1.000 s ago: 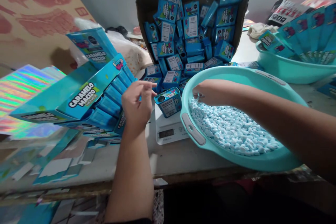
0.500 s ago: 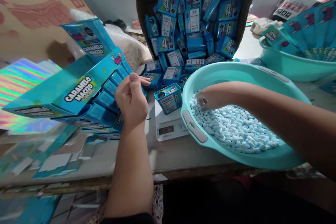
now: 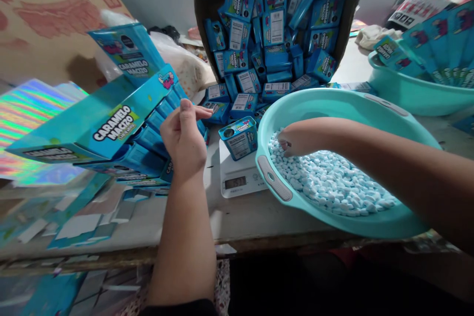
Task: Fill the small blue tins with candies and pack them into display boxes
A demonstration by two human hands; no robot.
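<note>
My left hand (image 3: 185, 136) is raised beside the blue display box (image 3: 111, 128), its thumb up and some fingers stretched to the right, holding nothing I can see. In the light teal tub (image 3: 274, 177), my right hand (image 3: 296, 138) dips into small pale-blue candies (image 3: 333, 177) at the left side. Its fingers are curled, and what they hold, if anything, is hidden. Between the hands, a small blue tin (image 3: 239, 140) stands upright on a white digital scale (image 3: 242, 180), touched by neither hand.
Behind the scale, a dark carton (image 3: 203, 5) lies tipped toward me, full of blue candy packs (image 3: 274, 27) that spill out in front. A second teal tub (image 3: 400, 89) with printed blue cards is at the right. Cut card scraps (image 3: 77, 227) lie at the left near the table edge.
The digits on the scale's display differ slightly. Both hands keep nearly the same pose, and the view has shifted only a little.
</note>
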